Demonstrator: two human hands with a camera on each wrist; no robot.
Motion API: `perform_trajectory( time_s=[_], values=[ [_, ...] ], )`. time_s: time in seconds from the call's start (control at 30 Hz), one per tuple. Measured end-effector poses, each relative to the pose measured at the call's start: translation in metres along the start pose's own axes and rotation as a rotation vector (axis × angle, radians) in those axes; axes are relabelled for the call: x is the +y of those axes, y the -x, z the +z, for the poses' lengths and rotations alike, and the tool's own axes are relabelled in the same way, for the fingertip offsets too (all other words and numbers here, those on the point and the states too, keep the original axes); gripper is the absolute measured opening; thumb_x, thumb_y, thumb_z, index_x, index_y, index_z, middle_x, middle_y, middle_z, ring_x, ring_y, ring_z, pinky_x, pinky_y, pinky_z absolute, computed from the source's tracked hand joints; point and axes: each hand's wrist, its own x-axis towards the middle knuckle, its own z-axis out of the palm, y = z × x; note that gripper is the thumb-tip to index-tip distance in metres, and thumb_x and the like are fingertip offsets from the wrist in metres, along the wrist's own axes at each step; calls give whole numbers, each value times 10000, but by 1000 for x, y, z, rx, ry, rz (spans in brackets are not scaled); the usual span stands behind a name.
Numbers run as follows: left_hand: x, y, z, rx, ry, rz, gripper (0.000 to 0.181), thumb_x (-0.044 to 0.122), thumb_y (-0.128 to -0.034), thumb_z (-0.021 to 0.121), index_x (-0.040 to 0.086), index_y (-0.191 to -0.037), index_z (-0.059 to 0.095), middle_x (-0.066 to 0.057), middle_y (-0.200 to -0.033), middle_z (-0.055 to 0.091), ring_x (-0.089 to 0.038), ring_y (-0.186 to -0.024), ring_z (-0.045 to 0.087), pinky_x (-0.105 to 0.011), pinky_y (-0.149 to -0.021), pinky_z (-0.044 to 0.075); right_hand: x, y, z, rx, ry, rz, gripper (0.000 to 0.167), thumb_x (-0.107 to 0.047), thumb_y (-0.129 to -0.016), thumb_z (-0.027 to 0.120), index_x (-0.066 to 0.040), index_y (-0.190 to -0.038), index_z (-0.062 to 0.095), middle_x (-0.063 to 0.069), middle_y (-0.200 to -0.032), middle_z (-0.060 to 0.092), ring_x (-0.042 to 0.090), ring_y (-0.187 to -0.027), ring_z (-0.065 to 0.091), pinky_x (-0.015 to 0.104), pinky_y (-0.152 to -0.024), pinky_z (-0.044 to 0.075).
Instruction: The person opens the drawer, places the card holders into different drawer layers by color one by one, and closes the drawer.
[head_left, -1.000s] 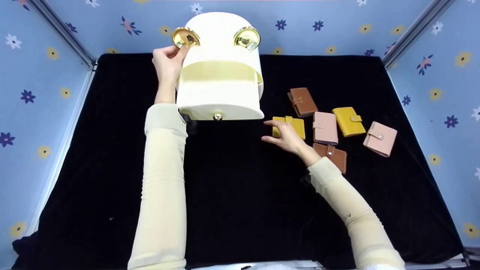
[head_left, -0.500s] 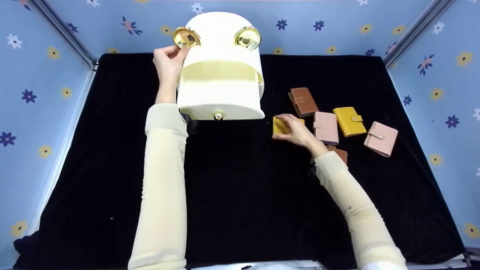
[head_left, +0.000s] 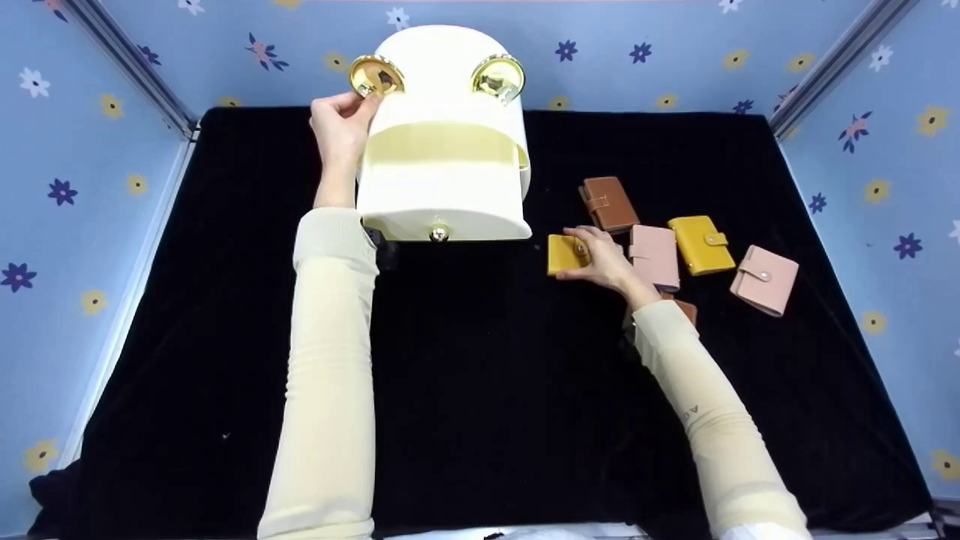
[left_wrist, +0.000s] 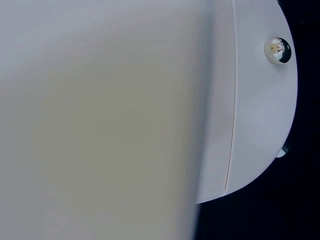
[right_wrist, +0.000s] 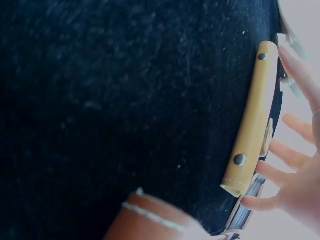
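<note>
My left hand (head_left: 340, 131) grips the left side of a white box (head_left: 442, 180), its thumb at the lower edge of a gold disc (head_left: 375, 76). The box's front drawer, with a round gold knob (head_left: 439, 233), stands pulled out. My right hand (head_left: 604, 259) holds a yellow snap-strap wallet (head_left: 564, 255) by opposite edges, thumb on the near edge and fingers on the far one. In the right wrist view, the thumb meets one end of the yellow wallet (right_wrist: 252, 117). The left wrist view has no part of the left hand.
Right of the box lie a brown wallet (head_left: 609, 204), a pink wallet (head_left: 654, 259), another yellow wallet (head_left: 701, 245) and another pink wallet (head_left: 766, 279). A second brown wallet (head_left: 684, 310) is partly hidden beneath the right forearm. Black cloth (head_left: 487, 390) covers the table; flowered walls surround it.
My right hand has moved from the left of the yellow wallet, slightly rightward onto it, and its fingers have closed in. The left hand, box and drawer stay as they were.
</note>
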Motion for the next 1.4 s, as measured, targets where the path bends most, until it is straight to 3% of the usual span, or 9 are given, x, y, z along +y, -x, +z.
perform_trajectory(
  time_s=[0.17, 0.47, 0.83, 1.4],
  values=[
    [0, 1, 0, -3, 14, 1, 255, 225, -771, 697, 78, -980, 693, -44, -907, 674, -120, -782, 599, -185, -700, 447, 5, 1, -1, -21, -14, 24, 844, -364, -633, 789, -51, -1316, 406, 210, -1329, 346, 377, -1217, 275, 519, -960, 258],
    [-1, 2, 0, -2, 0, -4, 257, 235, -771, 697, 85, -980, 693, -39, -905, 675, -116, -782, 597, -185, -705, 444, 6, 2, 1, -46, 6, 49, 868, -353, -626, 796, -85, -1339, 379, 206, -1346, 318, 377, -1226, 257, 546, -957, 239],
    [-2, 2, 0, 5, -4, 6, 257, 229, -769, 700, 80, -978, 694, -32, -897, 677, -106, -779, 597, -180, -712, 442, 6, 4, 4, -25, 37, 79, 792, -368, -662, 769, -83, -1313, 418, 182, -1353, 326, 362, -1229, 273, 570, -944, 220],
    [2, 2, 0, -1, 8, -4, 274, 209, -778, 693, 70, -1014, 675, -58, -945, 667, -113, -797, 598, -182, -727, 447, 1, 7, 7, 38, 59, 74, 738, -420, -642, 766, -83, -1245, 506, 152, -1252, 417, 316, -1125, 382, 490, -907, 323]
  ],
)
